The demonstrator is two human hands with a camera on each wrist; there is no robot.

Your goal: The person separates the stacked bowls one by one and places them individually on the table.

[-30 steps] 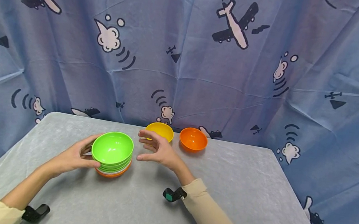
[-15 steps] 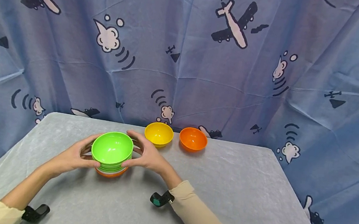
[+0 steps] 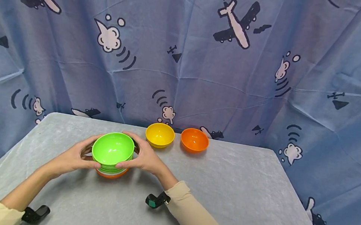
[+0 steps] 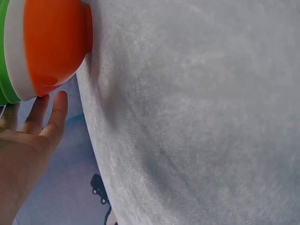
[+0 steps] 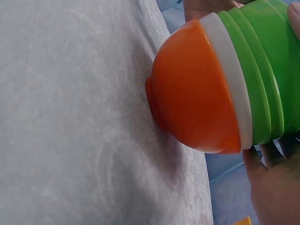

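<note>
A stack of nested bowls stands upright on the left part of the table: several green bowls [image 3: 113, 149] on top, a white bowl [image 5: 229, 75] under them and an orange bowl [image 5: 192, 89] at the bottom. My left hand [image 3: 71, 157] grips the stack's left side, thumb in front and fingers behind. Against the right side, my right hand [image 3: 144, 157] holds the green bowls, its thumb across the front near the top. The far fingers of both hands are partly hidden by the bowls in the head view.
Near the table's back edge stand a yellow bowl [image 3: 160, 135] and a separate orange bowl [image 3: 194, 140], side by side. A grey cloth covers the table [image 3: 258, 197]. Behind it hangs a blue curtain [image 3: 187, 53] printed with airplanes.
My right hand has moved left from beside the yellow bowl to the stack and taken hold of its right side. My left hand and the stack have stayed in place.
</note>
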